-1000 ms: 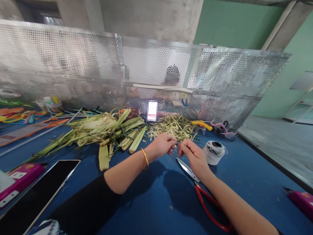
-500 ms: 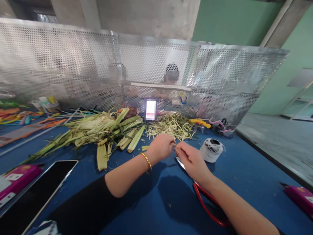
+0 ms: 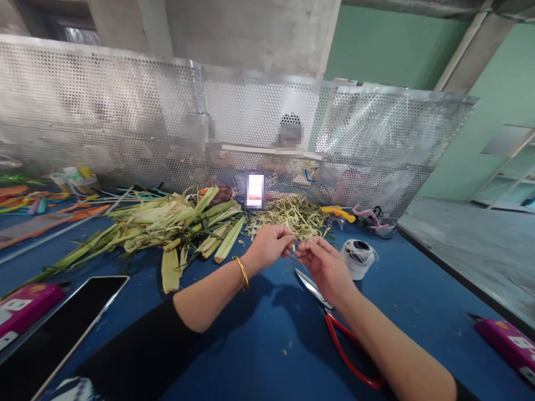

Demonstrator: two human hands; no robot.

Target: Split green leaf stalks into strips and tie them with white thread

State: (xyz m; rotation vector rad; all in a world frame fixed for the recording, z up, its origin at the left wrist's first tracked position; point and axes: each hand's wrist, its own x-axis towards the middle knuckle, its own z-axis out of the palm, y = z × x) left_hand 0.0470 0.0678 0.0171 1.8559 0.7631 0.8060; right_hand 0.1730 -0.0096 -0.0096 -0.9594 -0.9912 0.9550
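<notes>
My left hand [image 3: 273, 244], with a gold bangle on its wrist, is closed in a pinch. Close beside it, my right hand [image 3: 324, 264] pinches too, the fingertips of both almost meeting. A thin pale strand shows faintly between and below the fingers; its kind is too fine to make out. Under my right hand and forearm lie scissors [image 3: 311, 287] with red handles, partly covered. A spool of white thread [image 3: 358, 259] stands just right of my right hand. Behind the hands is a heap of shredded green-yellow strips [image 3: 295, 217].
To the left lies a pile of corn husks and stalks [image 3: 167, 217]. A dark-screened phone [image 3: 62, 334] and magenta boxes [image 3: 507, 342] flank my arms. A yellow-handled tool [image 3: 339, 213] sits at the back. A perforated metal screen [image 3: 259, 100] borders the table; people are behind it.
My hands have drawn slightly apart, and the fingers of my right hand have loosened and shifted. More of the scissors' blades shows. The view has moved a little.
</notes>
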